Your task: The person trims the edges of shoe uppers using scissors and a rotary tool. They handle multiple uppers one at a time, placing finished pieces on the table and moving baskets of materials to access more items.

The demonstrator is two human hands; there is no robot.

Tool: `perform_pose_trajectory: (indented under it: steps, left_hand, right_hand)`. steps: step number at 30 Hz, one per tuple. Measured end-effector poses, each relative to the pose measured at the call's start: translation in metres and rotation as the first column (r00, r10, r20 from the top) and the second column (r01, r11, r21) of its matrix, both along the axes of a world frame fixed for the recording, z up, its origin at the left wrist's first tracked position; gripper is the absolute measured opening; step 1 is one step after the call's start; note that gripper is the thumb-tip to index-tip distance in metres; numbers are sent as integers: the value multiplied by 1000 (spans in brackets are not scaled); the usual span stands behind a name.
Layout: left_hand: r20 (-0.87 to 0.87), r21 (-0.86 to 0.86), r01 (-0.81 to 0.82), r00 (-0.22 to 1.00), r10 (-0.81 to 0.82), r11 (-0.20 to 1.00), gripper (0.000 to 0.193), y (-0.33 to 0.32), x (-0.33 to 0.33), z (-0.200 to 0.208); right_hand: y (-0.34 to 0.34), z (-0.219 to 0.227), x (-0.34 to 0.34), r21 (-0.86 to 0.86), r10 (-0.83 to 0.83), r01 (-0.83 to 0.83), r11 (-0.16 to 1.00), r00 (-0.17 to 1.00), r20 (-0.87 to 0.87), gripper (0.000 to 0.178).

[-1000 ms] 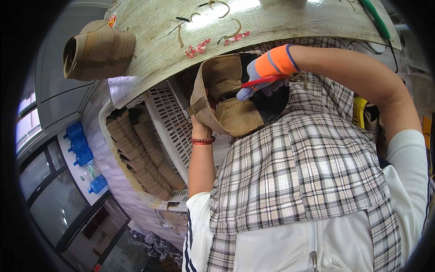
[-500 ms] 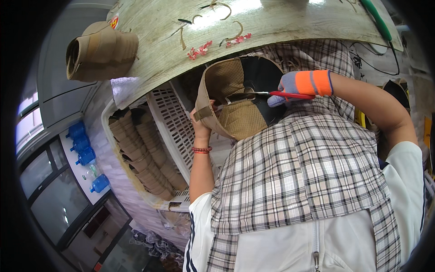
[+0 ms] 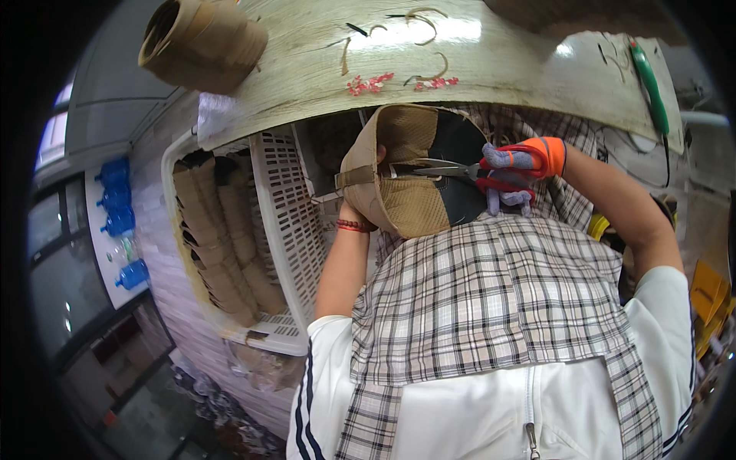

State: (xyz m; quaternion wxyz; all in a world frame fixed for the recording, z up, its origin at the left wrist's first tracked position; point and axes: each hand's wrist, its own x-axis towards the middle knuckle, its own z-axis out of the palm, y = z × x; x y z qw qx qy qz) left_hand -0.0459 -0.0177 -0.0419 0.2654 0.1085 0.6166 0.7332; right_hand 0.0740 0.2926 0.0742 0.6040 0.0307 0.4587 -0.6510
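My left hand grips a tan cap by its left edge, with a fingertip showing inside. The cap is turned open side up; textured tan panels and a dark lining show within, and a short strap crosses its left side. In an orange and grey glove, my right hand is closed on the red handles of a pair of scissors. The blades are spread apart and reach into the cap toward the strap side. Whether they touch a thread cannot be made out.
A nested roll of tan caps lies on the table at the far left. Thread scraps, pink-red trim and a green-handled tool lie there too. Left of me, a white basket holds stacked caps.
The scissors' blades have opened wide, and my gloved fingers have spread with the handles. My view has shifted, so the table and basket appear moved.
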Motion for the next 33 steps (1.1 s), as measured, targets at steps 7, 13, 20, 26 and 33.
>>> perform_pose_trajectory:
  steps: [7, 13, 20, 26, 33]
  left_hand:
    - [119, 30, 24, 992, -28, 999, 42, 6, -1, 29]
    - [36, 42, 68, 997, -70, 997, 39, -7, 7, 11]
    - [-125, -6, 90, 988, -90, 996, 36, -11, 8, 17]
    - [-222, -43, 89, 970, -97, 995, 39, -7, 8, 31]
    - [-151, -33, 61, 986, -65, 998, 41, -6, 10, 35]
  right_hand:
    - [6, 9, -36, 169, 188, -162, 972, 969, -157, 96]
    - [3, 22, -51, 292, 323, -252, 923, 918, -229, 95]
    - [2, 27, -49, 249, 319, -250, 936, 900, -296, 95]
    - [-2, 37, -48, 319, 322, -219, 922, 890, -322, 92]
    - [-6, 44, -51, 370, 342, -200, 907, 861, -375, 72]
